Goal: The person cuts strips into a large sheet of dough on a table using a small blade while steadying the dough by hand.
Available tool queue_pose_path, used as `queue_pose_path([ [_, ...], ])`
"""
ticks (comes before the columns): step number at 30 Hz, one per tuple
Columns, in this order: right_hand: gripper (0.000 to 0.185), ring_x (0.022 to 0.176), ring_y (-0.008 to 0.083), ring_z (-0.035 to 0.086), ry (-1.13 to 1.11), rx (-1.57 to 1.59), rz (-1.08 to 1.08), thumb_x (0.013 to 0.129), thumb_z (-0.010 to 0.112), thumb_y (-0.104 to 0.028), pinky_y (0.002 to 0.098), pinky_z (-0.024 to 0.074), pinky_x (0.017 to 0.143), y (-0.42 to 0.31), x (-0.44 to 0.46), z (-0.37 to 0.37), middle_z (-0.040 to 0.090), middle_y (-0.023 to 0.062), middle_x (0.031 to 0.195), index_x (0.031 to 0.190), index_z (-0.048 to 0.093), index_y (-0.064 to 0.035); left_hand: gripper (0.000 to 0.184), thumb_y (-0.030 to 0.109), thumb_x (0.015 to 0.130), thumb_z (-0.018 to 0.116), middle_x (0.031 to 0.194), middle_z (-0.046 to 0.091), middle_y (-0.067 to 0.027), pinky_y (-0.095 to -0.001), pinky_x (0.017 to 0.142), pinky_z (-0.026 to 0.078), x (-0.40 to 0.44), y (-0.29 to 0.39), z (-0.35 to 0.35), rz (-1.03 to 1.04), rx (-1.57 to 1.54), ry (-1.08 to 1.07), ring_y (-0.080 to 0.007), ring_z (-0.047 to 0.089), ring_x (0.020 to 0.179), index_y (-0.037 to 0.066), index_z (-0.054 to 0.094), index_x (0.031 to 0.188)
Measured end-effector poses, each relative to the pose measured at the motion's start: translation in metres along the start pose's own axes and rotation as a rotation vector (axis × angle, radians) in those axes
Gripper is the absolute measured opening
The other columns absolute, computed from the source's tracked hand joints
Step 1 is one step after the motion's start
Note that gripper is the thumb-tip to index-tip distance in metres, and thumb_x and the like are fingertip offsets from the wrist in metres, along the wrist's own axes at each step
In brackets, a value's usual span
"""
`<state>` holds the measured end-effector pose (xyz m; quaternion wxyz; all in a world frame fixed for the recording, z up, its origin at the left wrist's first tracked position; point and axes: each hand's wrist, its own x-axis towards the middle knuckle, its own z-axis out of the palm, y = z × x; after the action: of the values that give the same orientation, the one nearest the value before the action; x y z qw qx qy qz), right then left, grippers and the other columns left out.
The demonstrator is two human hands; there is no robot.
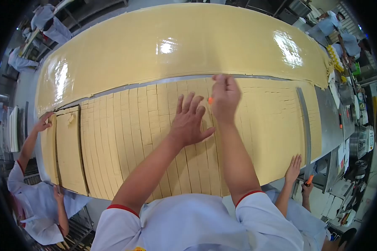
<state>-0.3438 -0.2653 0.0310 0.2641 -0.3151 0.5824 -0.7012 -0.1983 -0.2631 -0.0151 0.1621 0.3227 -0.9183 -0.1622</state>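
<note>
A pale yellow dough-like slab [266, 125] lies in front of me, its middle and left scored into long strips. My left hand [189, 123] rests on the strips, fingers spread. Just to its right, my right hand [226, 94] is closed near the slab's far edge and slightly blurred. A small orange handle end [210, 100] pokes out on the left side of that fist; the rest of the tool is hidden.
Beyond a narrow metal gap lies a second, glossy yellow sheet [125, 46]. At right, a co-worker's hands [294, 167] are by a long blade [304, 121] with an orange handle. At left, another person handles a cut strip [51, 146]. Other people stand in the background.
</note>
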Motion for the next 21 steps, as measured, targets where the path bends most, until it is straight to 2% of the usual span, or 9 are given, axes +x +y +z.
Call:
queue_pose_path([
  [2,0.025,0.062,0.001,0.044,-0.004,-0.115,0.003,0.114,0.058,-0.018,0.0228,0.0359,0.054,0.028,0.006,-0.006,0.052,-0.006,0.07,0.101,0.068,0.0005,0.084,0.07,0.091,0.07,0.155,0.047,-0.0199,-0.0672,0.133,0.011,-0.002,-0.003,0.026,0.067,0.005,-0.031,-0.0426,0.025,0.162,-0.003,0.059,0.13],
  [6,0.026,0.061,0.0013,0.042,0.071,0.071,-0.044,0.113,0.058,-0.018,0.0237,0.036,0.056,-0.039,0.0,-0.02,0.052,-0.0056,0.069,0.099,0.07,-0.0001,0.086,0.069,0.091,0.072,0.156,0.044,-0.0205,-0.068,0.133,0.01,0.005,0.006,0.009,0.021,0.035,-0.11,-0.044,0.026,0.161,-0.001,0.055,0.138],
  [8,0.025,0.06,0.0012,0.042,0.07,-0.021,-0.017,0.114,0.058,-0.018,0.0235,0.035,0.054,-0.012,0.011,-0.027,0.052,-0.006,0.069,0.101,0.069,0.0001,0.092,0.072,0.091,0.07,0.159,0.043,-0.0198,-0.0677,0.133,0.011,0.016,0.011,0.002,0.079,0.017,-0.082,-0.0432,0.024,0.162,-0.003,0.054,0.143],
  [10,0.025,0.059,0.0013,0.042,0.069,-0.191,-0.011,0.114,0.058,-0.019,0.0238,0.0342,0.052,0.04,0.02,-0.032,0.054,-0.0062,0.07,0.102,0.069,0.0004,0.091,0.072,0.092,0.069,0.161,0.043,-0.0206,-0.0673,0.133,0.011,0.015,0.01,0.022,0.1,0.018,-0.121,-0.0433,0.024,0.163,-0.003,0.056,0.14],
  [13,0.025,0.061,0.0016,0.044,0.085,0.029,-0.061,0.114,0.058,-0.018,0.0239,0.0362,0.054,-0.006,0.01,-0.034,0.058,-0.0045,0.073,0.102,0.07,0.0003,0.089,0.071,0.092,0.069,0.162,0.042,-0.0215,-0.067,0.134,0.012,0.024,0.011,0.017,0.089,0.014,-0.165,-0.0435,0.023,0.164,-0.004,0.058,0.138],
  [15,0.024,0.061,0.0014,0.044,0.091,0.024,-0.063,0.114,0.059,-0.017,0.0235,0.0359,0.054,-0.011,0.014,-0.029,0.057,-0.0044,0.073,0.102,0.07,0.0002,0.088,0.071,0.092,0.07,0.163,0.042,-0.0216,-0.0671,0.134,0.013,0.026,0.014,0.013,0.063,0.004,-0.183,-0.0437,0.022,0.164,-0.004,0.058,0.138],
  [17,0.023,0.06,0.0012,0.044,0.102,0.021,-0.08,0.114,0.059,-0.017,0.023,0.0357,0.054,-0.002,0.024,-0.025,0.057,-0.0043,0.073,0.103,0.069,0.0002,0.088,0.07,0.091,0.071,0.163,0.041,-0.0223,-0.0669,0.133,0.012,0.036,0.014,0.008,0.078,0.005,-0.091,-0.0438,0.022,0.164,-0.004,0.058,0.138],
  [19,0.026,0.057,0.0016,0.043,0.08,-0.187,-0.053,0.115,0.059,-0.022,0.023,0.0335,0.051,0.032,0.034,-0.025,0.052,-0.0046,0.068,0.103,0.066,0.0003,0.087,0.07,0.091,0.07,0.163,0.041,-0.0223,-0.0669,0.133,0.012,0.033,0.007,0.026,0.095,0.015,-0.085,-0.0439,0.022,0.164,-0.004,0.058,0.137],
  [21,0.025,0.057,0.0015,0.043,0.075,-0.072,-0.099,0.115,0.059,-0.021,0.0229,0.0335,0.051,-0.008,0.026,-0.019,0.053,-0.0042,0.07,0.104,0.067,0.0003,0.086,0.07,0.092,0.07,0.163,0.041,-0.0223,-0.0669,0.133,0.012,0.033,0.002,0.027,0.097,0.024,-0.085,-0.044,0.022,0.164,-0.003,0.059,0.135],
])
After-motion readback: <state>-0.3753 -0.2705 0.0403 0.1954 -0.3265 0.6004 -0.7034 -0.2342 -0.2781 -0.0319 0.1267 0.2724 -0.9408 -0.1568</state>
